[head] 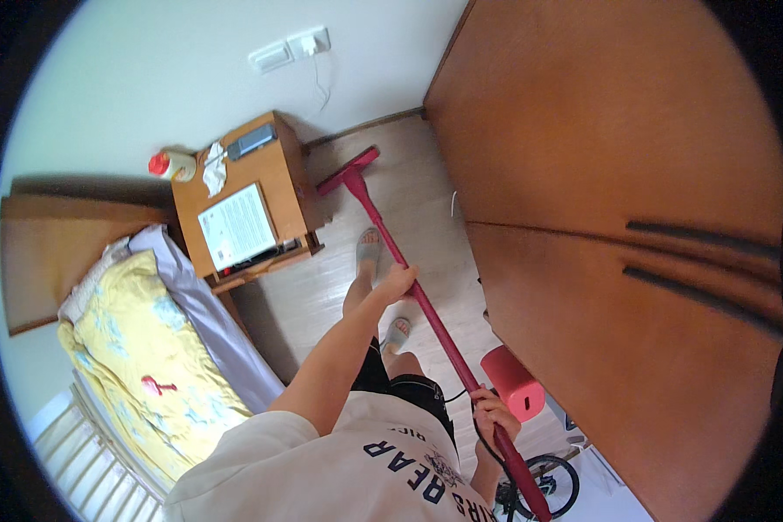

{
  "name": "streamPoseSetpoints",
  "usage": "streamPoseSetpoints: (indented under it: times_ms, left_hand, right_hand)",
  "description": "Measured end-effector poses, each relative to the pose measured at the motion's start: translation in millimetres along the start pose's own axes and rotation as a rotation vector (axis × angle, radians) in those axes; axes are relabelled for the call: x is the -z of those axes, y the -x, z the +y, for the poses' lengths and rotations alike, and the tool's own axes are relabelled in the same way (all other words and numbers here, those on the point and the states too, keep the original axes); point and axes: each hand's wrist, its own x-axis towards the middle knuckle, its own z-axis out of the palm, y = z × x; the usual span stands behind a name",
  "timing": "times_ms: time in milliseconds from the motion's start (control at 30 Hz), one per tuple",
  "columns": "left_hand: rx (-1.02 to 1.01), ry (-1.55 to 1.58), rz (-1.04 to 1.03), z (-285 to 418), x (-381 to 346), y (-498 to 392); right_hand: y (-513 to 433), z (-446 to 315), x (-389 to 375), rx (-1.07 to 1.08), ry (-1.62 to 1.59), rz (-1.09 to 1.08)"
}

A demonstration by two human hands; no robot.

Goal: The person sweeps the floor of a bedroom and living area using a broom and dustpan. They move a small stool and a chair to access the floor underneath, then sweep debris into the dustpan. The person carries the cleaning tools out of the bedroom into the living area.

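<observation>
A red long-handled floor cleaner [442, 334] slants across the view, with a thin black cord along its upper handle. Its wide flat head [350, 172] rests on the wood-look floor, close to the side of a wooden nightstand [290, 189]. My left hand [399, 283] grips the middle of the tube. Further up, near the handle end, my right hand [494, 414] is wrapped around the thicker part. My feet, in grey slippers [368, 251], stand on the floor left of the tube.
A large wooden wardrobe [600, 130] with two dark handles bounds the right side. Near its base lies a red cylindrical object [512, 385], with a bicycle wheel [548, 486] below. At left is a bed with a yellow floral cover [137, 326]. A printed sheet [238, 225] lies on the nightstand.
</observation>
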Motion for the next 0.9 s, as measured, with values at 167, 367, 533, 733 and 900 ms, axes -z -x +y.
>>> streamPoseSetpoints:
  times_ms: [167,367,533,733,900]
  left_hand:
    - [0.04,-0.019,0.009,-94,-80,41]
    - [0.278,0.082,-0.015,-241,-178,129]
    - [0.283,0.375,-0.145,-284,-169,200]
    - [0.077,0.679,0.098,-301,-58,234]
    - [-0.302,0.712,0.347,-260,105,207]
  right_hand:
    - [98,3,101,-0.041,0.239,0.078]
    - [198,-75,191,-0.05,0.281,0.188]
    - [219,-85,213,-0.046,-0.11,0.284]
    - [194,-68,124,-0.12,-0.188,0.119]
    - [168,1,-17,-0.322,-0.292,-0.013]
